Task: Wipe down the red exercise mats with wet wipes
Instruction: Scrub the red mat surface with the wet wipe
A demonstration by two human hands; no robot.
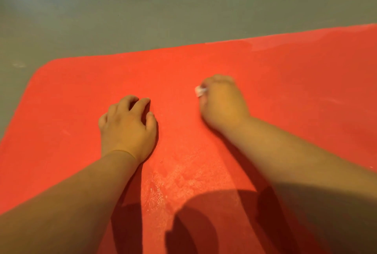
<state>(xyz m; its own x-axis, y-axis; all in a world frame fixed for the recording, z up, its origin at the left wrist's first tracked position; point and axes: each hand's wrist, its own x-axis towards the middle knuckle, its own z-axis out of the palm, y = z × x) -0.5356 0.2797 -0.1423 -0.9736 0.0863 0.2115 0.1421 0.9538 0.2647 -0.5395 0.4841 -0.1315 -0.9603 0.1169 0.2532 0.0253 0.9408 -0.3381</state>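
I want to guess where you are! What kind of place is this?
Probably a gym or exercise room: a big red mat lies on a plain grey floor, and the right hand holds a white wipe on it.

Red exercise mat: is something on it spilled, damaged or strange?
Nothing looks damaged. One pale, speckled patch lies on the flat red exercise mat, near the lower middle of the view; it may be moisture or residue. The right hand holds a small crumpled white wet wipe; the left hand rests on the mat.
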